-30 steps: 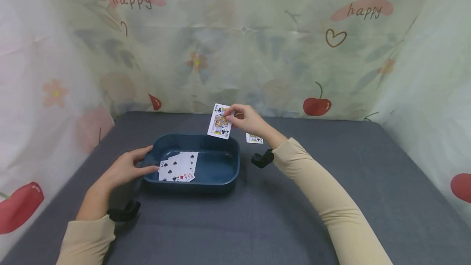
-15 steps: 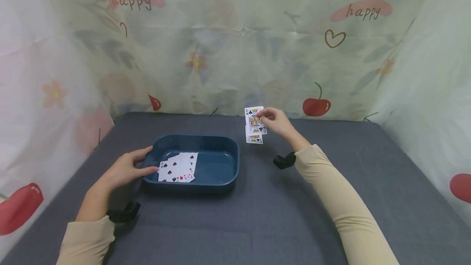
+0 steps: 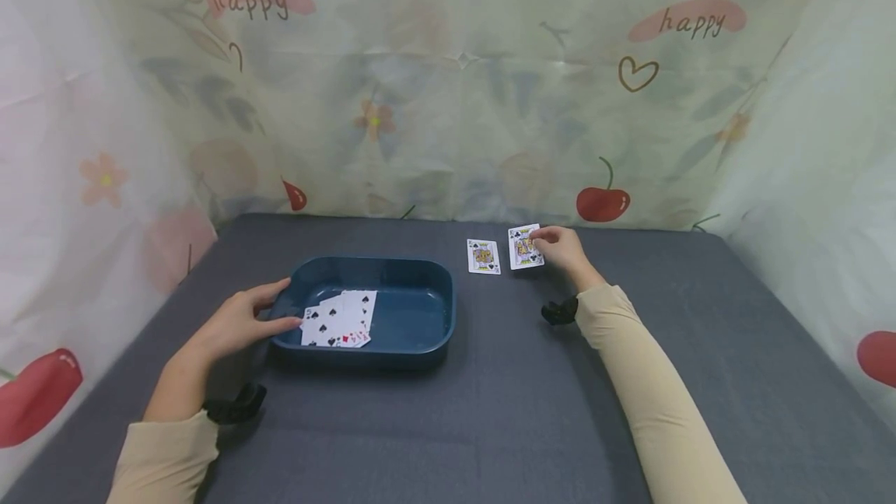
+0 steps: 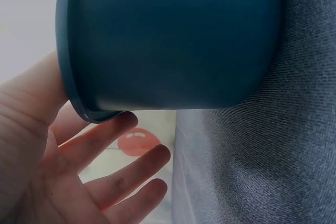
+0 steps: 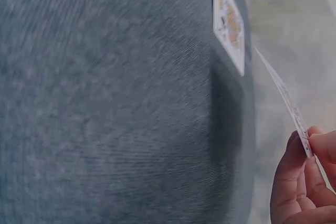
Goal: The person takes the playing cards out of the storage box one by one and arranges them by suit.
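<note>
My right hand (image 3: 564, 248) pinches a king of clubs playing card (image 3: 521, 248) by its right edge, thumb against fingers. In the right wrist view the playing card (image 5: 286, 103) appears nearly edge-on, raised off the cloth. Just left of it a king of spades (image 3: 483, 257) lies face up on the table. My left hand (image 3: 238, 323) holds the left end of a dark blue tray (image 3: 392, 348), thumb over the rim and fingers outside. The left wrist view shows the tray's outer wall (image 4: 173, 40), with the lower fingers (image 4: 131, 179) apart from it. Several overlapping playing cards (image 3: 339, 319) lie inside the tray, at its left.
A dark grey cloth (image 3: 448, 442) covers the table. Patterned curtains (image 3: 448, 99) with cherries and hearts hang behind it and along both sides. The tray's raised rim stands between the cards inside and the two kings at the right.
My right hand has carried the king of clubs rightward from above the tray, past the king of spades, and lower toward the cloth. The left hand and tray have stayed put.
</note>
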{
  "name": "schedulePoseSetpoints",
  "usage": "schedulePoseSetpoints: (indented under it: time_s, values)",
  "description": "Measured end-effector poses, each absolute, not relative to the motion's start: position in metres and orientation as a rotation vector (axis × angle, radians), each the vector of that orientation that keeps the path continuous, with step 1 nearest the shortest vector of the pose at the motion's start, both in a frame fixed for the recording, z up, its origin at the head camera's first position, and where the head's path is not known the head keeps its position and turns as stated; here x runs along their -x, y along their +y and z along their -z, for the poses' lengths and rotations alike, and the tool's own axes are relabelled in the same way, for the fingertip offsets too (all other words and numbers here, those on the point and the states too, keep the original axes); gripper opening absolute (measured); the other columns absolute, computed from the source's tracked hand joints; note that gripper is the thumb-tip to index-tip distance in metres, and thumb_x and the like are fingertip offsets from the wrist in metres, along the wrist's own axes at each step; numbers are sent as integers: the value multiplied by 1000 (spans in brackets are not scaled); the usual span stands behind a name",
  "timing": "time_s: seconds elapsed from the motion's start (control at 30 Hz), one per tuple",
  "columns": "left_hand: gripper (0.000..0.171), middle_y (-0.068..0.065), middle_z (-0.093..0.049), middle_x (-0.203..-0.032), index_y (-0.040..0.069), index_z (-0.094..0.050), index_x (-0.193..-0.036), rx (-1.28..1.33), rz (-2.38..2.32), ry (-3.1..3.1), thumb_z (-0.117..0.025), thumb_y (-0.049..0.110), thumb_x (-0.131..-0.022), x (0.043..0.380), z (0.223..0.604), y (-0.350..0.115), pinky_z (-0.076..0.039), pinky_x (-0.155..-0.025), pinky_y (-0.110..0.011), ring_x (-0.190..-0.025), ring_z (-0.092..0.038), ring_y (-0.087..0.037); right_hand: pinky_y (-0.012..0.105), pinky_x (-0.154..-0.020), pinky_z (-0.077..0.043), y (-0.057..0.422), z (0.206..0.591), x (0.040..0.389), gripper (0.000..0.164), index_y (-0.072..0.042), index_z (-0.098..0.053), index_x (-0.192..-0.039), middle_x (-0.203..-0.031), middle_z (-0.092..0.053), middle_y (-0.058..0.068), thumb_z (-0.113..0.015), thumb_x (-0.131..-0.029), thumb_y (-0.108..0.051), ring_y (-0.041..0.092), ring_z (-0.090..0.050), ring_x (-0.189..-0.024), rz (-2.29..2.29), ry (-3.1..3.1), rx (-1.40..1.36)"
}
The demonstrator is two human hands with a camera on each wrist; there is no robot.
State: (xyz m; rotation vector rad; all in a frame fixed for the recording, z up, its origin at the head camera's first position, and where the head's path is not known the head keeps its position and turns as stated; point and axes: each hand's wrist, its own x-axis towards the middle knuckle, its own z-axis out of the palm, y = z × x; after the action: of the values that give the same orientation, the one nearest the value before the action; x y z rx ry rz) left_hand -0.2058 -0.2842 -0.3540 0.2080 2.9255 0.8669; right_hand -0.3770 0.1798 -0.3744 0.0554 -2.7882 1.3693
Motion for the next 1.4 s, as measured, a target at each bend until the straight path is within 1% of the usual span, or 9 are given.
schedulePoseSetpoints:
  time_s: [0.23,0.4,0.63,0.73,0.93,1.03,1.13,1.27,1.4]
  values:
    - [81,-32,-34,-143,3,-28,-146,-205,-867,2923,-64,44,-85,205,354,-285,-41,-95,-61,-125,-41,-51,15,-62,-41,179,386,383,31,5,-60,-117,-111,-58,23,-47,-91,-7,16,-52,-84,-1435,-2803,19]
    - [82,-32,-34,-144,3,-28,-146,-199,-874,2919,-64,44,-85,206,354,-284,-41,-95,-61,-125,-41,-51,15,-61,-40,178,392,389,32,5,-59,-118,-111,-58,23,-47,-90,-5,15,-52,-83,-1421,-2823,45]
    - [83,-32,-34,-143,4,-28,-146,-196,-884,2913,-63,47,-84,206,355,-286,-41,-95,-62,-126,-40,-51,31,-74,-50,187,412,408,27,2,-64,-110,-105,-63,21,-54,-88,-9,21,-57,-86,-1426,-2799,-29]
    - [83,-32,-34,-144,4,-27,-146,-195,-881,2912,-63,46,-85,207,354,-285,-41,-95,-62,-126,-40,-50,27,-73,-48,182,403,400,32,7,-60,-116,-114,-59,26,-50,-89,-6,23,-55,-92,-1378,-2849,27]
    - [82,-32,-33,-144,3,-27,-146,-189,-884,2913,-63,45,-85,206,355,-286,-40,-96,-62,-126,-40,-50,17,-66,-41,178,396,394,33,6,-58,-119,-120,-57,26,-50,-91,-8,21,-53,-94,-1376,-2873,53]
    - [82,-32,-33,-144,4,-27,-146,-189,-882,2913,-63,44,-85,206,355,-286,-40,-96,-62,-126,-40,-51,22,-70,-45,180,394,394,33,5,-59,-118,-120,-58,26,-51,-90,-10,25,-55,-96,-1338,-2875,72]
    - [82,-31,-33,-145,4,-27,-146,-187,-882,2910,-63,45,-85,207,355,-286,-40,-96,-62,-127,-39,-50,31,-81,-48,179,391,393,33,5,-60,-117,-120,-60,26,-50,-90,-11,30,-57,-103,-1264,-2870,94]
    - [82,-32,-33,-144,4,-27,-146,-191,-882,2911,-63,45,-85,207,354,-285,-40,-95,-62,-126,-40,-51,43,-96,-44,174,382,390,33,4,-58,-119,-124,-57,26,-48,-92,-13,35,-54,-115,-1235,-2888,48]
    - [82,-32,-33,-144,4,-27,-146,-187,-880,2911,-63,44,-85,206,355,-285,-40,-96,-62,-126,-39,-51,44,-95,-45,159,366,381,34,4,-55,-122,-127,-54,26,-47,-94,-13,37,-53,-116,-1287,-2895,-132]
